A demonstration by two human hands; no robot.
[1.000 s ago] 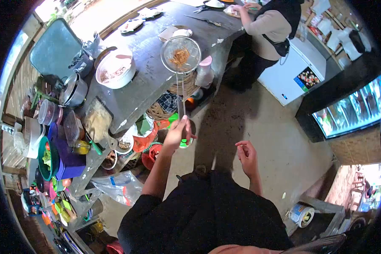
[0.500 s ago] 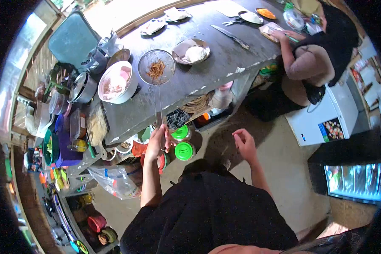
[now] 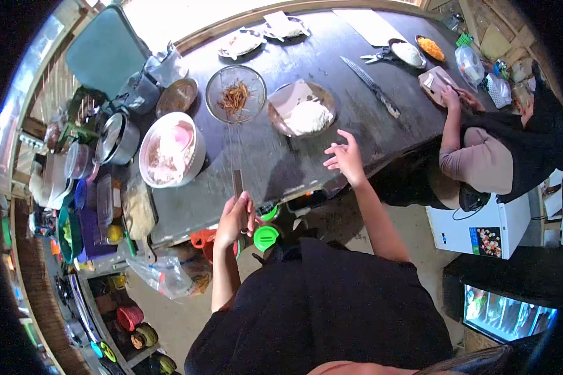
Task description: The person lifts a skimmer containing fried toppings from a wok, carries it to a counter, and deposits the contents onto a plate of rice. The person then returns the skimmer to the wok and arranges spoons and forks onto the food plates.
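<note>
Our left hand (image 3: 232,220) grips the strainer (image 3: 217,105) by its handle (image 3: 238,182) (brown strips (image 3: 234,97) lie in it); our right hand (image 3: 348,161), fingers (image 3: 350,141) loosely spread, hovers near the plate (image 3: 324,100).

One strainer (image 3: 236,121) over one counter (image 3: 213,203), one white tub (image 3: 189,173) at left, two plates (image 3: 228,54) at the far edge, one nearer plate (image 3: 276,120), two small dishes (image 3: 393,44) far right.

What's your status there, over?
Left hand gripping round silver mesh strainer, brown strips inside. Right hand empty, near round shiny plate with white powder. Nothing visible between strainer and plate.
</note>
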